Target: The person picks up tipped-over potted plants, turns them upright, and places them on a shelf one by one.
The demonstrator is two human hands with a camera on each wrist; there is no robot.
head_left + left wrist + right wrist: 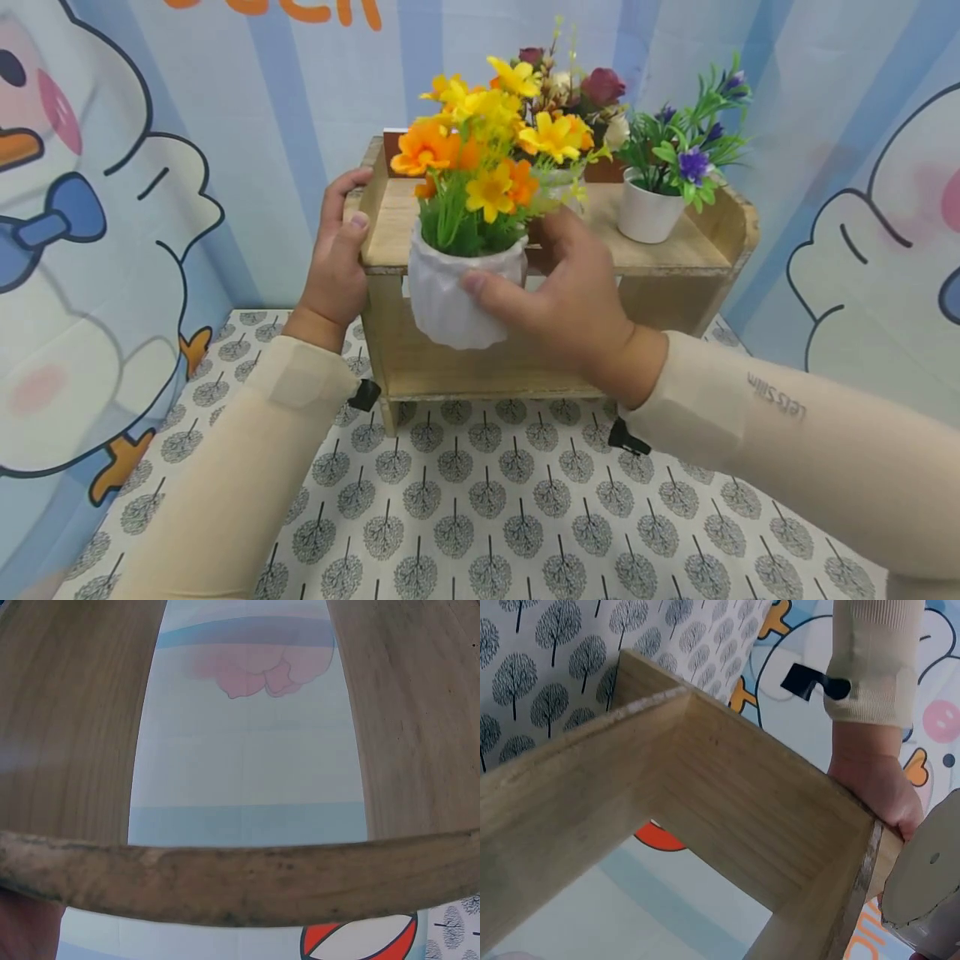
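Note:
My right hand (555, 287) grips a white ribbed pot (453, 292) of yellow and orange artificial flowers (480, 146), held in the air in front of a small wooden shelf (667, 250). The pot's flat underside (928, 870) shows at the right edge of the right wrist view. My left hand (337, 250) grips the shelf's left top corner, thumb on the top board; the same hand (877, 780) appears in the right wrist view. The left wrist view shows only the shelf's front edge (240, 874) close up.
On the shelf top stand a white pot with purple flowers (660, 179) at the right and a glass vase of mixed flowers (562, 179) behind the held pot. The shelf sits on a tree-patterned cloth (487, 500). A cartoon backdrop (112, 208) surrounds it.

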